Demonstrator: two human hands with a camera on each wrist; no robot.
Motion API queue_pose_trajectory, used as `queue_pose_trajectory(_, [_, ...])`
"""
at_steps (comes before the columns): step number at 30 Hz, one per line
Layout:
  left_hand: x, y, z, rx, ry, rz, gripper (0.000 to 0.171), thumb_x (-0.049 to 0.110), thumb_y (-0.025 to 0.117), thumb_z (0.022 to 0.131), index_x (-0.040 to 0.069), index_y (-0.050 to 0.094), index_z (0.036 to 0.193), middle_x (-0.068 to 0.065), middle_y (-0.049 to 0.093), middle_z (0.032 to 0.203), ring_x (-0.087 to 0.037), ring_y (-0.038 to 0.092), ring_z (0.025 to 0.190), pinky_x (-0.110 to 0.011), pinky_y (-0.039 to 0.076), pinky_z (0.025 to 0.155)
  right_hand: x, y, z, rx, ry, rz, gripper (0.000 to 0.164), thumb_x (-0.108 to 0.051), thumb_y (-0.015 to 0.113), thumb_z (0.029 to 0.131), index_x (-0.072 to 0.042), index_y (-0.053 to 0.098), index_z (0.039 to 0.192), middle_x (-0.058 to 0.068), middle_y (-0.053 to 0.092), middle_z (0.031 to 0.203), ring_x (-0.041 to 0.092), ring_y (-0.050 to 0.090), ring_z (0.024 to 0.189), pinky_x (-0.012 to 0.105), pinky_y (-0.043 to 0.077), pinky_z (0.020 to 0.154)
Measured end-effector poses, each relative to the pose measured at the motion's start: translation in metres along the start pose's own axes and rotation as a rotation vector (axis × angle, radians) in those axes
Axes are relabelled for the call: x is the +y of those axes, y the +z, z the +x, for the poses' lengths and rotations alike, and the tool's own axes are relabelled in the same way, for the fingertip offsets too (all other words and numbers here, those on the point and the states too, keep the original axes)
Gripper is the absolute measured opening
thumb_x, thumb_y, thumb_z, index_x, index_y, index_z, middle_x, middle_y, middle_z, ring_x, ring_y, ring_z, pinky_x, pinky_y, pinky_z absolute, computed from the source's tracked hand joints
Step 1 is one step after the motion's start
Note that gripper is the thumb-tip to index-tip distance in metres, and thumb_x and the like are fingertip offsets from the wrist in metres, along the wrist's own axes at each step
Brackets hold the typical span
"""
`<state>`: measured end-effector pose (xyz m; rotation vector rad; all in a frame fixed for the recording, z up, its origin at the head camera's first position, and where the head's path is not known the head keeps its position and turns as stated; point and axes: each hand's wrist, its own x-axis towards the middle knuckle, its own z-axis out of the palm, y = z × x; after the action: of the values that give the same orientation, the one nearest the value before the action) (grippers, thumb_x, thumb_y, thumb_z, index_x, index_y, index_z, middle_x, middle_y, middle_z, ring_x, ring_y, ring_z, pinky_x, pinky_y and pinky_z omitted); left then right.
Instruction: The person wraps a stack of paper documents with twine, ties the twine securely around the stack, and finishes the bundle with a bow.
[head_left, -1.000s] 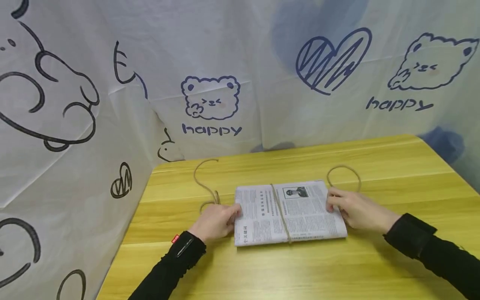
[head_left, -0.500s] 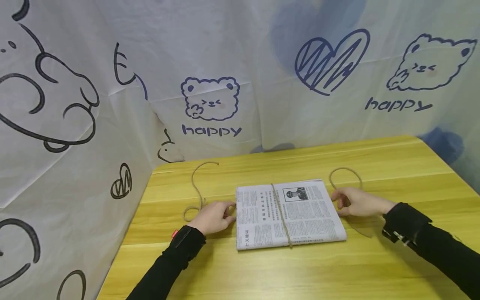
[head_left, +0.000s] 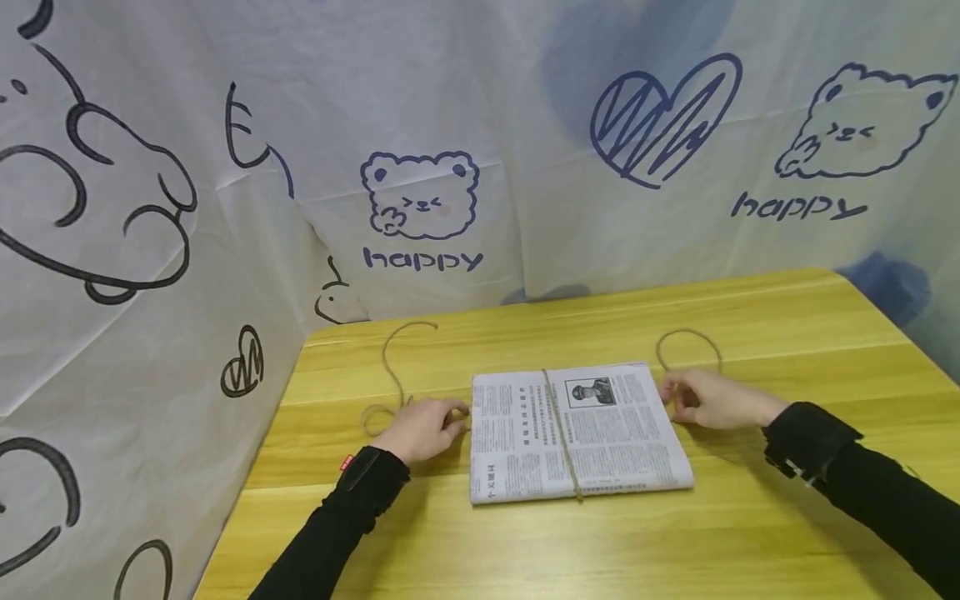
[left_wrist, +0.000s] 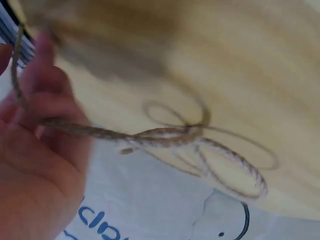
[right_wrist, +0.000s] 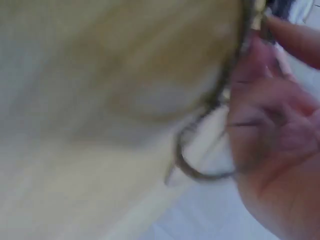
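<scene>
A folded newspaper bundle (head_left: 622, 442) lies flat on the table, with a strand of brown twine (head_left: 566, 450) across its middle. At its left edge my left hand (head_left: 423, 429) has curled fingers and grips twine. In the left wrist view this twine (left_wrist: 170, 137) runs through the fingers and trails off in several loops. By the right edge, my right hand (head_left: 716, 400) pinches twine between thumb and fingers. The right wrist view is blurred, but a twine loop (right_wrist: 192, 172) hangs beside the palm. The twine beneath the newspaper is hidden.
The yellow wood-grain table (head_left: 510, 550) carries loose twine (head_left: 386, 358) behind the left hand and a twine loop (head_left: 688, 331) behind the right. A white cloth (head_left: 540, 217) printed with bears and hearts hangs behind the table and along its left side.
Both hands have come off the newspaper's side edges, and their fingers now hold twine. The left twine loop has shifted left. The newspaper's near edge sits slightly closer to me.
</scene>
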<state>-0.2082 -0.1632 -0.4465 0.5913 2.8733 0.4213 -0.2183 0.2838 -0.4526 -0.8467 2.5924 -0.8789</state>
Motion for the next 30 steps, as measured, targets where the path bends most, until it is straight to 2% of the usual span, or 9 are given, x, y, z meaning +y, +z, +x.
queue_pose_trajectory(4, [0.008, -0.007, 0.006, 0.108, -0.012, 0.041, 0.026, 0.024, 0.061, 0.102, 0.01, 0.067, 0.123, -0.007, 0.069, 0.109, -0.025, 0.066, 0.098, -0.04, 0.054, 0.084, -0.005, -0.005, 0.001, 0.114, 0.023, -0.08, 0.018, -0.003, 0.07, 0.091, -0.001, 0.063, 0.106, 0.004, 0.065, 0.088, 0.008, 0.058, 0.077, 0.025, 0.049, 0.065])
queue_pose_trajectory(6, [0.017, -0.008, 0.013, 0.158, 0.011, 0.054, 0.028, 0.023, 0.06, 0.102, 0.008, 0.067, 0.125, -0.012, 0.067, 0.121, -0.031, 0.063, 0.114, -0.046, 0.051, 0.097, -0.009, -0.005, 0.003, 0.165, 0.051, -0.114, 0.025, -0.009, 0.071, 0.092, 0.002, 0.062, 0.112, 0.008, 0.067, 0.094, 0.011, 0.06, 0.081, 0.029, 0.051, 0.068])
queue_pose_trajectory(8, [0.027, -0.006, 0.022, 0.164, 0.042, 0.068, 0.031, 0.023, 0.058, 0.103, 0.007, 0.065, 0.129, -0.014, 0.065, 0.129, -0.036, 0.059, 0.123, -0.05, 0.047, 0.105, -0.012, -0.002, 0.006, 0.168, 0.085, -0.124, 0.039, -0.019, 0.073, 0.092, 0.006, 0.059, 0.119, 0.011, 0.067, 0.098, 0.016, 0.062, 0.084, 0.033, 0.052, 0.071])
queue_pose_trajectory(12, [0.047, 0.007, 0.044, 0.109, 0.086, 0.112, 0.036, 0.029, 0.051, 0.106, 0.007, 0.062, 0.133, -0.015, 0.059, 0.137, -0.036, 0.052, 0.13, -0.051, 0.042, 0.108, -0.016, 0.007, 0.012, 0.112, 0.144, -0.105, 0.058, -0.033, 0.077, 0.089, 0.009, 0.055, 0.122, 0.01, 0.062, 0.092, 0.019, 0.057, 0.081, 0.034, 0.048, 0.072])
queue_pose_trajectory(16, [0.066, 0.012, 0.058, 0.033, 0.052, 0.119, 0.038, 0.031, 0.048, 0.108, 0.01, 0.059, 0.137, -0.013, 0.054, 0.142, -0.035, 0.048, 0.134, -0.05, 0.039, 0.109, -0.017, 0.016, 0.016, 0.105, 0.182, -0.101, 0.061, -0.033, 0.081, 0.086, 0.01, 0.053, 0.119, 0.004, 0.056, 0.082, 0.014, 0.048, 0.071, 0.028, 0.04, 0.066])
queue_pose_trajectory(18, [0.072, 0.015, 0.065, 0.021, 0.038, 0.114, 0.039, 0.031, 0.046, 0.108, 0.011, 0.057, 0.14, -0.012, 0.053, 0.143, -0.035, 0.048, 0.134, -0.05, 0.039, 0.11, -0.018, 0.019, 0.017, 0.11, 0.2, -0.101, 0.061, -0.032, 0.081, 0.085, 0.01, 0.053, 0.118, 0.003, 0.054, 0.079, 0.013, 0.046, 0.068, 0.026, 0.037, 0.064])
queue_pose_trajectory(19, [0.078, 0.012, 0.066, -0.001, 0.017, 0.099, 0.038, 0.027, 0.048, 0.108, 0.011, 0.056, 0.141, -0.012, 0.052, 0.144, -0.034, 0.047, 0.135, -0.051, 0.038, 0.112, -0.019, 0.02, 0.018, 0.115, 0.205, -0.105, 0.06, -0.031, 0.082, 0.085, 0.01, 0.053, 0.117, 0.003, 0.054, 0.078, 0.013, 0.046, 0.067, 0.026, 0.037, 0.064])
queue_pose_trajectory(23, [0.085, 0.015, 0.077, -0.036, 0.003, 0.093, 0.038, 0.023, 0.045, 0.109, 0.015, 0.055, 0.144, -0.009, 0.051, 0.146, -0.032, 0.048, 0.135, -0.05, 0.038, 0.113, -0.02, 0.022, 0.019, 0.117, 0.225, -0.087, 0.057, -0.027, 0.082, 0.085, 0.009, 0.053, 0.116, 0.003, 0.053, 0.077, 0.013, 0.046, 0.067, 0.026, 0.036, 0.065])
queue_pose_trajectory(30, [0.094, 0.009, 0.084, -0.13, 0.013, 0.062, 0.043, 0.018, 0.042, 0.108, 0.019, 0.049, 0.15, -0.007, 0.046, 0.15, -0.034, 0.045, 0.134, -0.051, 0.036, 0.11, -0.022, 0.023, 0.019, 0.121, 0.232, -0.075, 0.058, -0.024, 0.083, 0.084, 0.011, 0.052, 0.118, 0.004, 0.054, 0.079, 0.014, 0.047, 0.069, 0.027, 0.038, 0.066])
